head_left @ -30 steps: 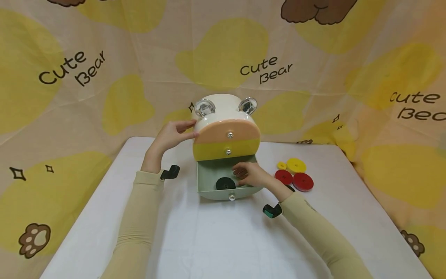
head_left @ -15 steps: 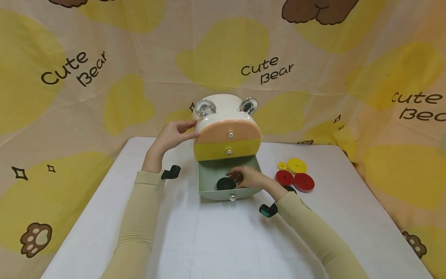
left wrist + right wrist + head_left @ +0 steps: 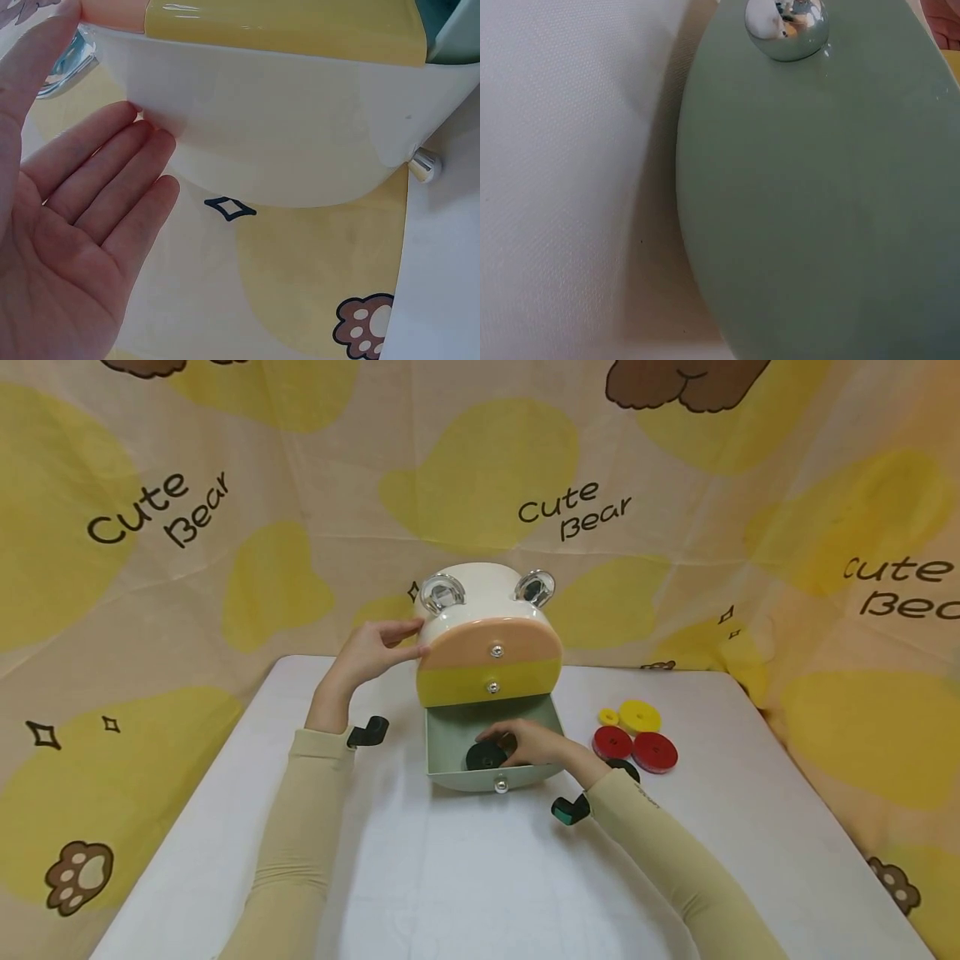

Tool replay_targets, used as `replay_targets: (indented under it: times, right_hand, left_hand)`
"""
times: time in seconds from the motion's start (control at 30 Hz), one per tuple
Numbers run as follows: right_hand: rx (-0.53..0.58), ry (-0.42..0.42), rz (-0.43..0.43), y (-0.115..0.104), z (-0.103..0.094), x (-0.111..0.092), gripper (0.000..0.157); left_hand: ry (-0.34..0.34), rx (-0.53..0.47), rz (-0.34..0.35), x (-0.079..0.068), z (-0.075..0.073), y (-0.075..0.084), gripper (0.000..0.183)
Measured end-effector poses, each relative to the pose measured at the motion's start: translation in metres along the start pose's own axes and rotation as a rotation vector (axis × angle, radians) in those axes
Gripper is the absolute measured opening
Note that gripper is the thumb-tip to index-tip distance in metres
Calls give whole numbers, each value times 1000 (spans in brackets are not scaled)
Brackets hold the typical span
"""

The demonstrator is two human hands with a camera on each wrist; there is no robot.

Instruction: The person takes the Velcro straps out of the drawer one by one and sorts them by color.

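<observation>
A small frog-like drawer cabinet (image 3: 480,581) with a white body stands on the table, its lowest, green drawer (image 3: 453,780) pulled out. The left hand (image 3: 366,652) rests on the cabinet's left side; the left wrist view shows its fingers nearly straight, with the fingertips against the white wall (image 3: 270,127). Inside the green drawer the right hand (image 3: 534,743) has its thumb and fingers curled about a black disc (image 3: 483,758) with a small centre hole. The right wrist view is mostly filled by the green drawer front (image 3: 810,187), and the fingertips' grip is hidden there.
Right of the cabinet lie two yellow discs (image 3: 639,716) and two red discs (image 3: 655,752) on the white table (image 3: 465,877). A black disc (image 3: 625,768) is partly covered by the right wrist. The orange drawer (image 3: 457,647) and yellow drawer (image 3: 450,687) are closed.
The right hand has moved left inside the drawer, from beside the black disc to a hold on it. The left hand has stayed on the cabinet.
</observation>
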State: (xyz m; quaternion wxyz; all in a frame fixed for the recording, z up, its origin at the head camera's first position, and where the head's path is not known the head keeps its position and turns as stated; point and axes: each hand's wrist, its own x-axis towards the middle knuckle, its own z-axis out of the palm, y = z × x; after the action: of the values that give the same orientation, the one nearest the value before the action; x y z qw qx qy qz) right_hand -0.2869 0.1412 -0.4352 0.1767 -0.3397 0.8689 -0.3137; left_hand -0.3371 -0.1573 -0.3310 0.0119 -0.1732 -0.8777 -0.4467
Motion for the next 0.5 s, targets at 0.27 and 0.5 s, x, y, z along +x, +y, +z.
replay_targets:
  times: [0.27,0.5]
  right_hand:
    - [-13,60,21,-1,2,2,54]
    - [33,91,58,-1,4,1,57]
  left_hand:
    - [-4,-3,9,1,-1,-1,66]
    - [1,5,7,0,0,-2,69]
